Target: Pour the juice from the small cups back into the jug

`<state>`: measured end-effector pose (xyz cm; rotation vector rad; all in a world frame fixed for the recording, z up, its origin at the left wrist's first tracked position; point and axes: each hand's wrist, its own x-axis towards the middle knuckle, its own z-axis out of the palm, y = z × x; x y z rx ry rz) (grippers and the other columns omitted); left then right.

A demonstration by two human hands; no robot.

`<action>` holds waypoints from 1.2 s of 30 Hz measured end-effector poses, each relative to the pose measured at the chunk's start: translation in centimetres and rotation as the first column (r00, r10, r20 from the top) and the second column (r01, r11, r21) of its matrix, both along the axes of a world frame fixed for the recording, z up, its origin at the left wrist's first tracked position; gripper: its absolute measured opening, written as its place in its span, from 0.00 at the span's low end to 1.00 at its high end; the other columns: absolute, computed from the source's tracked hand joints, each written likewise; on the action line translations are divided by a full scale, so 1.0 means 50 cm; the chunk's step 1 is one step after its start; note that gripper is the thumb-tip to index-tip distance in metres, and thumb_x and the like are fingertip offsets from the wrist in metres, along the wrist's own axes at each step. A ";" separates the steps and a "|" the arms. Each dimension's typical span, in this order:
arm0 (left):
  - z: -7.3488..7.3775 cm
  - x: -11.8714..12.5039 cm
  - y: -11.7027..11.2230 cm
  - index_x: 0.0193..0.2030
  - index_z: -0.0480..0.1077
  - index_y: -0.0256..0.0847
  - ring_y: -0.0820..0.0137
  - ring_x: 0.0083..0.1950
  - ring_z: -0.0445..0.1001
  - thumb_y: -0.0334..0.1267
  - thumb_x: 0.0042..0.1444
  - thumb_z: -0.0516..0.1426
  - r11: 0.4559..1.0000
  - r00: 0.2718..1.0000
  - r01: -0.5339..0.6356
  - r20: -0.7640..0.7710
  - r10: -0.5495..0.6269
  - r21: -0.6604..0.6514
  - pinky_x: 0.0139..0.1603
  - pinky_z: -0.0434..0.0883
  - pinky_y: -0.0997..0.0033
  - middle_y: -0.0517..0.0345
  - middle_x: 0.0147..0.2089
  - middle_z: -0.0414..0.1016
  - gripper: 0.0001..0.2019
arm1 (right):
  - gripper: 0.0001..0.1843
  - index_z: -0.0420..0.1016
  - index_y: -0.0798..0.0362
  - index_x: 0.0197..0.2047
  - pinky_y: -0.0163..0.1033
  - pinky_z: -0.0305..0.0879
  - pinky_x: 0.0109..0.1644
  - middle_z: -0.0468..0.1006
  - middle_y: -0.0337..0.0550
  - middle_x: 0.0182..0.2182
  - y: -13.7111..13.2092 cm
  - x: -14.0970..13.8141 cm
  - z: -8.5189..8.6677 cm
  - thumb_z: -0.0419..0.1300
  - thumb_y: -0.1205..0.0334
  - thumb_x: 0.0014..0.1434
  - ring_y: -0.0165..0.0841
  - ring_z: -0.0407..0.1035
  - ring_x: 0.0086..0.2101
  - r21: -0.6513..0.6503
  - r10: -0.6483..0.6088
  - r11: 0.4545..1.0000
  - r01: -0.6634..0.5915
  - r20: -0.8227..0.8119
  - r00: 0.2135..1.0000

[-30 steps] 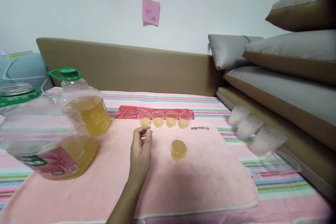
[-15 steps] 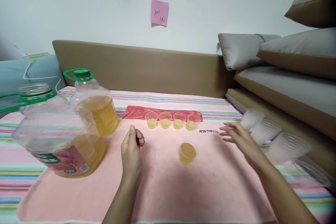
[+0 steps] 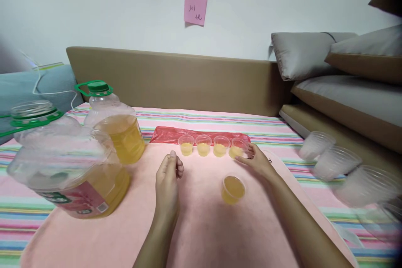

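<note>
Several small clear cups of yellow liquid (image 3: 203, 146) stand in a row at the far edge of a pink towel (image 3: 194, 222). My right hand (image 3: 256, 160) reaches in from the right; its fingers curl around the rightmost cup of the row (image 3: 238, 148). One fuller cup (image 3: 233, 189) stands alone nearer to me, just below that hand. My left hand (image 3: 168, 182) rests on the towel left of centre, fingers loosely curled with nothing in them.
Two big clear jugs of yellow oil stand at left: an uncapped one (image 3: 65, 167) near me, a green-capped one (image 3: 113, 123) behind. A red plastic sheet (image 3: 166, 135) lies behind the cups. Empty clear cups (image 3: 336, 161) lie at right by the grey cushions (image 3: 345, 92).
My right hand came into view from the right and moved left to the rightmost cup of the row. The left hand stayed on the towel. The view shifted slightly.
</note>
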<state>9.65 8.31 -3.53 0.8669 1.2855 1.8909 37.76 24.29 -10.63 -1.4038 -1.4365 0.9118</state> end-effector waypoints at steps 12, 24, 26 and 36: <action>0.001 0.011 -0.009 0.30 0.66 0.44 0.67 0.33 0.61 0.68 0.64 0.63 0.999 0.999 0.034 -0.008 -0.035 -0.018 0.35 0.62 0.68 0.62 0.29 0.63 0.29 | 0.40 0.76 0.50 0.53 0.57 0.70 0.69 0.82 0.55 0.58 0.002 -0.040 -0.043 0.76 0.34 0.44 0.51 0.78 0.59 0.028 -0.108 0.994 0.109 -0.035 0.994; -0.003 0.025 0.004 0.41 0.69 0.44 0.65 0.39 0.70 0.57 0.71 0.55 0.994 0.888 0.047 -0.452 -0.088 -0.100 0.42 0.67 0.64 0.59 0.38 0.72 0.18 | 0.36 0.77 0.48 0.50 0.56 0.76 0.63 0.85 0.54 0.56 -0.049 0.004 -0.001 0.76 0.35 0.45 0.51 0.82 0.54 0.096 -0.149 0.983 0.159 -0.097 0.984; -0.003 0.029 0.009 0.44 0.70 0.45 0.63 0.41 0.71 0.56 0.70 0.56 0.995 0.868 0.045 -0.490 -0.084 -0.090 0.42 0.68 0.63 0.58 0.41 0.73 0.16 | 0.36 0.77 0.48 0.49 0.55 0.78 0.62 0.85 0.55 0.56 -0.072 0.029 0.006 0.76 0.34 0.44 0.50 0.82 0.54 0.097 -0.155 0.982 0.165 -0.107 0.982; -0.071 -0.057 0.116 0.63 0.58 0.40 0.41 0.66 0.67 0.53 0.46 0.68 0.992 0.808 -0.099 -0.589 0.034 -0.078 0.67 0.67 0.35 0.32 0.70 0.62 0.41 | 0.36 0.78 0.49 0.47 0.55 0.81 0.59 0.86 0.56 0.54 -0.163 0.131 -0.022 0.78 0.33 0.46 0.50 0.83 0.53 0.056 -0.133 0.989 0.140 -0.114 0.985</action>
